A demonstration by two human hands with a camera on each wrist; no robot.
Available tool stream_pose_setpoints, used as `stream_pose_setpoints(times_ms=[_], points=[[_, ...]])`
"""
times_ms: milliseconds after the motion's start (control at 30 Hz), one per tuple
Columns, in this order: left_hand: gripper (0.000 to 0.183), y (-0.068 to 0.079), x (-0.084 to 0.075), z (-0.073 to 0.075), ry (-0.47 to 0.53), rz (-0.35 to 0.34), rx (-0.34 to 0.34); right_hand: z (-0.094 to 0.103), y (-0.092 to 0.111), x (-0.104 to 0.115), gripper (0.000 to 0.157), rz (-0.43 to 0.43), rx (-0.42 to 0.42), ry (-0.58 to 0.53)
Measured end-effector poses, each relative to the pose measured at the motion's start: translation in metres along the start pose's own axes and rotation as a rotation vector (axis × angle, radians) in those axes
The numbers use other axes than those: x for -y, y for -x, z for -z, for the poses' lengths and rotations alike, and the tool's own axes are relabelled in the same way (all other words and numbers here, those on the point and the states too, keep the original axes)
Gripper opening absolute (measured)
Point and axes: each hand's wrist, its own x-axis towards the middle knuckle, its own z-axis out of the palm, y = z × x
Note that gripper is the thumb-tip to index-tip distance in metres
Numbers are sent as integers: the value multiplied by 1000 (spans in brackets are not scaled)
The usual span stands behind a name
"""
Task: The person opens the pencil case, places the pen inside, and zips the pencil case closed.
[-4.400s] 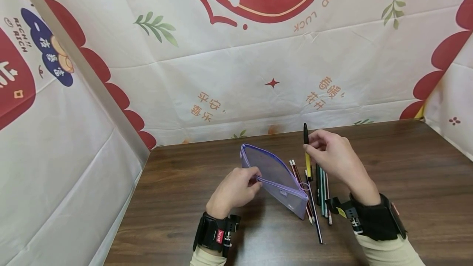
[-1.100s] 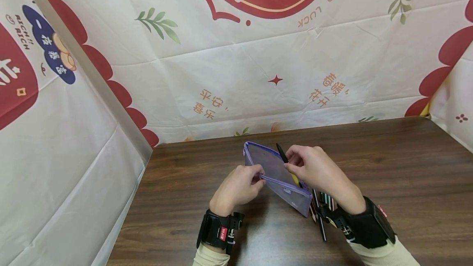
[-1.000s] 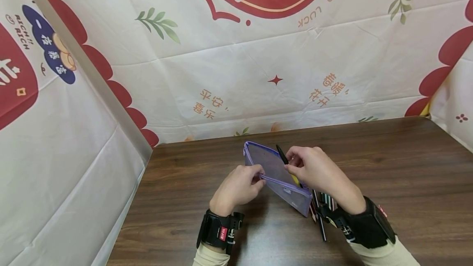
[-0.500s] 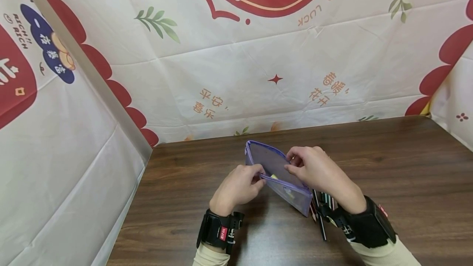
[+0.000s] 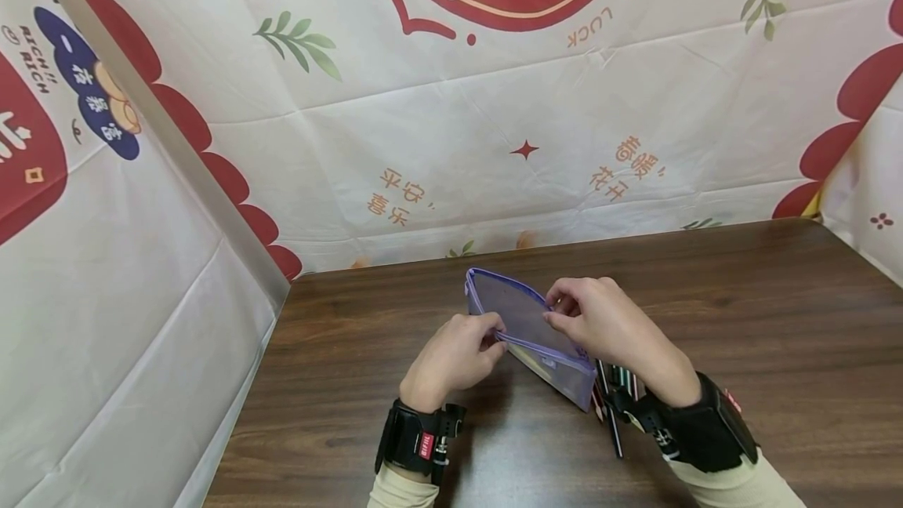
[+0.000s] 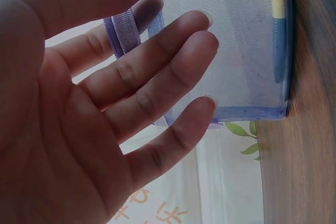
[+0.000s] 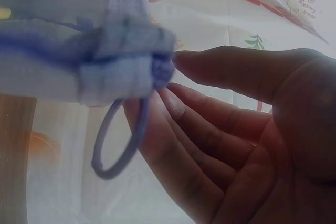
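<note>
A translucent purple mesh pencil pouch (image 5: 518, 320) is held tilted with its zipped mouth spread. My left hand (image 5: 455, 355) pinches the near rim between thumb and index finger; the other fingers (image 6: 178, 72) extend along the mesh in the left wrist view. Through the mesh, a yellow-and-dark pen (image 6: 278, 19) lies along the pouch bottom. My right hand (image 5: 607, 320) hovers at the far rim, thumb and fingers slightly apart, no pen visible between them. The right wrist view shows the purple loop (image 7: 118, 145) at the pouch's end, partly hiding the fingertips.
Several pencils and pens (image 5: 612, 422) lie on the brown wooden table (image 5: 339, 398) right of the pouch, partly hidden under the right wrist. A printed white cloth (image 5: 451, 139) hangs behind the table, another (image 5: 141, 296) at the left.
The right hand moved left with the yellow-and-black pen from above the loose pencils, put it into the pouch and let go. The pen dropped inside. The left hand kept hold of the rim.
</note>
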Motion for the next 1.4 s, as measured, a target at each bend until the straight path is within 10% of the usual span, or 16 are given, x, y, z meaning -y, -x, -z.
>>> stream_pose_setpoints(times_ms=[1400], points=[[7, 0, -1, -1, -1, 15, 8, 14, -1, -16, 10, -93, -8, 13]])
